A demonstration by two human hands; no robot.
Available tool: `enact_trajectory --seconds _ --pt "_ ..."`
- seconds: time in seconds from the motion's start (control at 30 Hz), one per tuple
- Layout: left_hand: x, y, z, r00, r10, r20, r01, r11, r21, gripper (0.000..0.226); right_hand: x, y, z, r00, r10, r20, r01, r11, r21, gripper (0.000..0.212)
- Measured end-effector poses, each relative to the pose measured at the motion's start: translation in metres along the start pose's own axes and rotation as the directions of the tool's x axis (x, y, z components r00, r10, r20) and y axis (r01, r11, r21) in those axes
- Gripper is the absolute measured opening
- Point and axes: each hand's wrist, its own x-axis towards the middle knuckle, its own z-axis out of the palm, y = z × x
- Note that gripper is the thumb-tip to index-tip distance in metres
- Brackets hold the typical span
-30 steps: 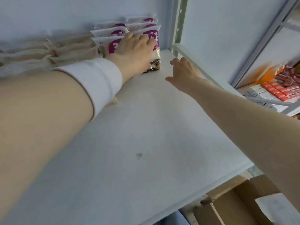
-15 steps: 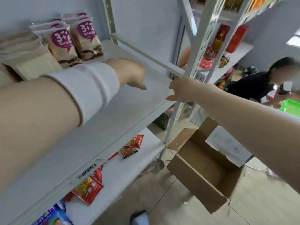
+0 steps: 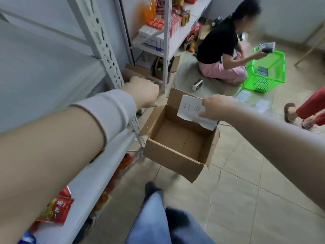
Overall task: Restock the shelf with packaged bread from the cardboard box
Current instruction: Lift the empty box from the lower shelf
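The 2 arms reach forward and down. The left hand [image 3: 142, 92] seems loosely curled, fingers hidden; the right hand [image 3: 217, 107] droops relaxed, thumb out.

Pale tiled floor [image 3: 246, 191] everywhere, lit softly and evenly. Left of the green basket [image 3: 263, 83] stood a white metal rack [image 3: 166, 50], stocked, and behind that basket ran a plain, pale wall [image 3: 290, 18].

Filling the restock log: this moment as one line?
phase: reach toward box | box: on floor, open, no bread visible | left hand: empty | right hand: over paper on flap
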Motion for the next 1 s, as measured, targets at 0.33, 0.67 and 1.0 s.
enact_trajectory --seconds 0.33,0.67,1.0 --pt "0.151 0.044 0.07 0.98 0.12 0.162 -0.105 0.99 -0.097 0.04 0.09 0.058 0.123 0.937 0.218 0.274 -0.253 0.962 0.1 0.053" --pt "0.273 0.09 0.264 0.895 -0.127 0.429 0.398 0.661 -0.636 0.079 0.162 0.082 0.296 0.762 0.411 0.5 -0.637 0.614 0.466 0.05" --pt "0.315 0.104 0.378 0.858 -0.287 0.426 0.504 0.31 -0.806 0.048 0.213 0.072 0.42 0.642 0.591 0.488 -0.663 0.11 0.74 0.028"
